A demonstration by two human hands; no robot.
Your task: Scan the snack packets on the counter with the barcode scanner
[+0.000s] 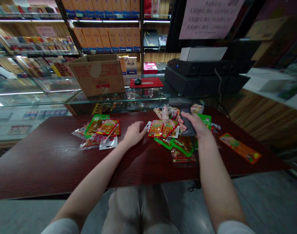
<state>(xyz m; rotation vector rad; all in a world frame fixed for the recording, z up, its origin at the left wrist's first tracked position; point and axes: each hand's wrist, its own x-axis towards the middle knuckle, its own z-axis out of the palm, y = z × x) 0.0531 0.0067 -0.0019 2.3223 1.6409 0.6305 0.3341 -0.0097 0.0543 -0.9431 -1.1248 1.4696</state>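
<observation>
My right hand (pixel 193 123) is wrapped round a dark grey barcode scanner (pixel 187 125), somewhat blurred, with a cord running down from it. It is above a pile of snack packets (pixel 184 144) with red and green edges. My left hand (pixel 134 134) rests on the dark red wooden table (pixel 53 156), fingers stretched out. Its thumb is at the white hang tab of a red-edged snack packet (pixel 155 128); I cannot tell whether they touch. Left of that hand is a smaller group of snack packets (pixel 107 128).
A long orange packet (pixel 239 148) lies at the right. Behind the table, a glass counter carries a cardboard box (pixel 98 76), a mouse (pixel 137 81) on a red mat (pixel 153 83), and black till equipment (pixel 199 78). Stocked shelves stand farther back.
</observation>
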